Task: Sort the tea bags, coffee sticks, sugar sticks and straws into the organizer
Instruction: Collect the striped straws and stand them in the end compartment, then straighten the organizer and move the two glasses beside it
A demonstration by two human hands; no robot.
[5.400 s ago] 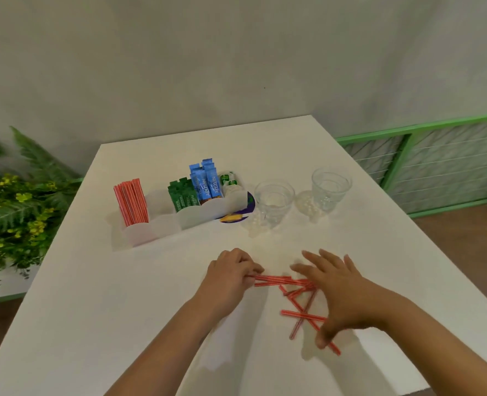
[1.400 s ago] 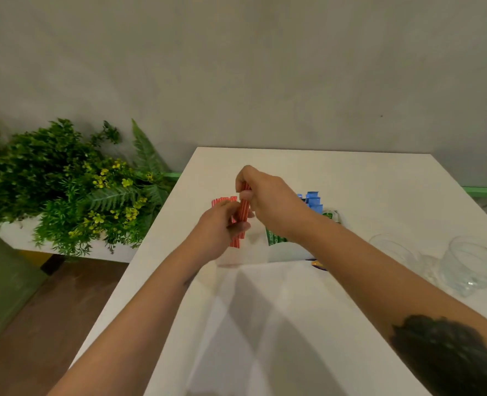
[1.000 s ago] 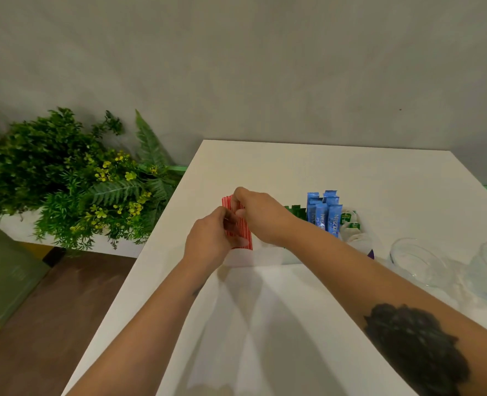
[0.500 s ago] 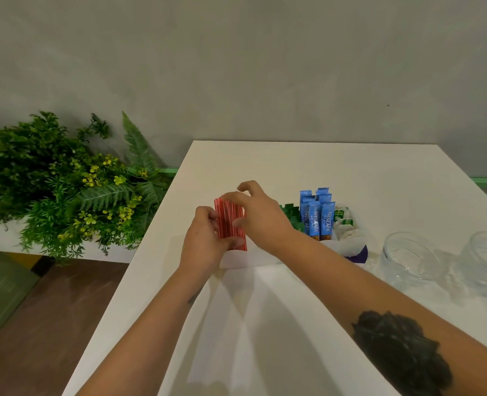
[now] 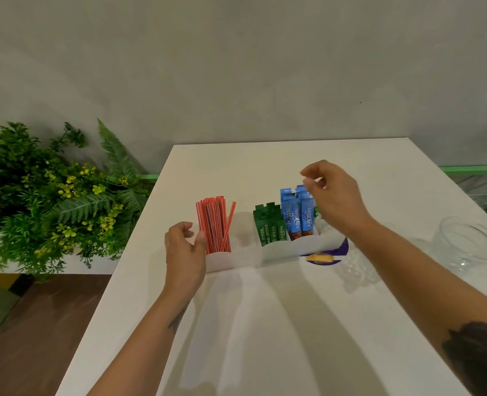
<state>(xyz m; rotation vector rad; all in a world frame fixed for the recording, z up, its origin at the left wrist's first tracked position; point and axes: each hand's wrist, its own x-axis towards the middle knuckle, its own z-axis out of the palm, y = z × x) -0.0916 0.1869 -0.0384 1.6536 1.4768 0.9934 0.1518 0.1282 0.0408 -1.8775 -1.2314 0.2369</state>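
Observation:
The white organizer [image 5: 236, 260] stands across the middle of the table. Red striped straws [image 5: 215, 224] stand upright in its left compartment. Green sugar sticks [image 5: 269, 231] and blue coffee sticks [image 5: 296, 217] fill the compartments further right; the tea bags [image 5: 318, 215] are mostly hidden behind my right wrist. My left hand [image 5: 183, 251] sits at the organizer's left end, fingers loosely curled, thumb against the straws. My right hand [image 5: 333, 195] hovers above the coffee sticks with relaxed fingers and holds nothing.
A purple round item [image 5: 332, 254] lies under the organizer's right end. Two clear glasses [image 5: 468, 241] [image 5: 356, 268] stand to the right. A green plant [image 5: 50, 201] fills the space off the table's left edge. A grey wall lies behind.
The straws gathered from the table went into the left compartment. Both hands have let go of the bundle; my right hand has moved right, over the coffee sticks.

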